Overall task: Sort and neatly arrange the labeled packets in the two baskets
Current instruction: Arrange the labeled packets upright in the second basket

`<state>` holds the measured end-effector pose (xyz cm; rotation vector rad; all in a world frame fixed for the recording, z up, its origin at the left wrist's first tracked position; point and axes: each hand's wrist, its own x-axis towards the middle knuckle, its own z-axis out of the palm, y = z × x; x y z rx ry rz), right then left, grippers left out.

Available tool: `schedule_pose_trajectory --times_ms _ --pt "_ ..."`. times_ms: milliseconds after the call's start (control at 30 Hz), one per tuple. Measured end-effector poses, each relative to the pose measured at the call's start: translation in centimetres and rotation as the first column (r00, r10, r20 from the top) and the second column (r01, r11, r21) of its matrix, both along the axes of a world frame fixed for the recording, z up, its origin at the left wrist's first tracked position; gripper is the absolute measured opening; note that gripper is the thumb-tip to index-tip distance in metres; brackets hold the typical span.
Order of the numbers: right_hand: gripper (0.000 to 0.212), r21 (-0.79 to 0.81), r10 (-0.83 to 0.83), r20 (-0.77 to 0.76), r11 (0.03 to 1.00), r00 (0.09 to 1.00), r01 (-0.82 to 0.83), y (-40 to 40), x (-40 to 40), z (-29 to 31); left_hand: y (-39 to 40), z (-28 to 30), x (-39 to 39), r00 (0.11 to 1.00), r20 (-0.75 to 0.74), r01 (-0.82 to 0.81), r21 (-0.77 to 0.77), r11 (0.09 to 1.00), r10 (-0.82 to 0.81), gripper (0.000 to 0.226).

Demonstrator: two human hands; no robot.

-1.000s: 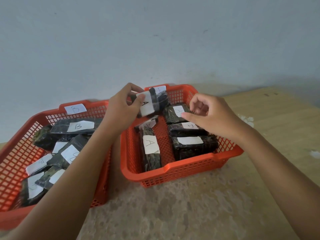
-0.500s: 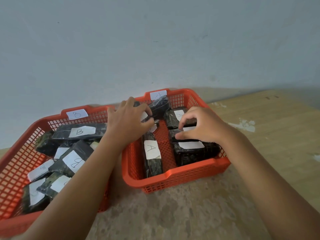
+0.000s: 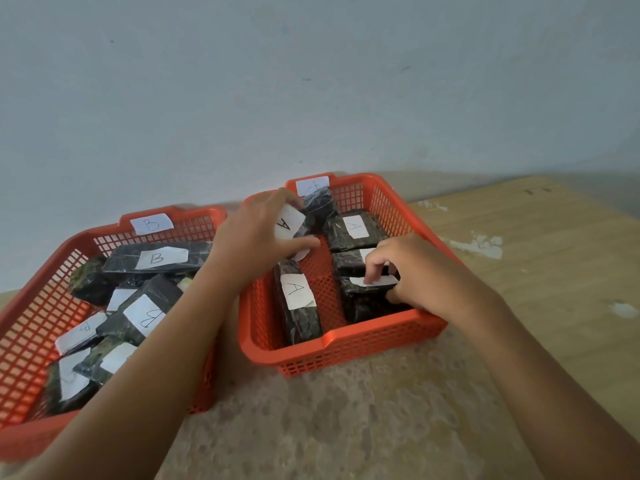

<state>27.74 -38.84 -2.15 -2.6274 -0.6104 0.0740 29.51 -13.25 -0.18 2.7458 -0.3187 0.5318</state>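
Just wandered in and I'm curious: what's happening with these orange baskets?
A person is sorting dark packets by letter. The left hand holds an A packet over the A basket, while the right hand grips a packet at the front right. The B basket is a loose jumble.

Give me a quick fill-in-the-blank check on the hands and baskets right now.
1. Both hands are inside the basket labeled ____.
2. The left hand holds a packet marked ____.
3. The right hand grips the ____ packet of the right-side row.

Missing: A; A; nearest
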Motion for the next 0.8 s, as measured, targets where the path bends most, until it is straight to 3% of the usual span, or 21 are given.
schedule_pose_trajectory --times_ms 133,333,500,567,667,800 --pt "0.038 0.036 -0.013 -0.045 0.999 0.999 0.014 0.1 -0.2 0.1 0.0 0.7 -0.6 0.997 0.028 0.070 -0.231 0.970 -0.065 0.025" --pt "0.040 0.071 0.074 -0.119 0.995 0.990 -0.065 0.2 -0.1 0.4 -0.1 1.2 -1.2 0.998 -0.038 0.038 -0.414 0.909 -0.059 0.020" --pt "0.080 0.243 0.004 0.133 0.969 0.991 -0.036 0.4 -0.4 0.6 -1.4 1.7 -1.9 0.955 -0.144 0.117 -0.619 0.776 -0.260 0.031" --pt "0.084 0.241 0.053 0.144 0.967 0.988 -0.087 0.5 -0.4 0.6 -1.9 1.7 -2.2 0.914 -0.204 0.140 -0.653 0.745 -0.350 0.030" --pt "0.055 0.197 0.098 0.149 0.972 0.984 -0.127 0.6 -0.2 0.3 -2.4 1.5 -2.5 0.859 -0.262 0.196 -0.623 0.757 -0.439 0.027" --pt "0.029 0.218 0.036 0.112 0.974 0.993 -0.060 0.5 -0.1 0.3 -2.2 1.7 -2.9 0.816 -0.304 0.247 -0.586 0.772 -0.492 0.016"
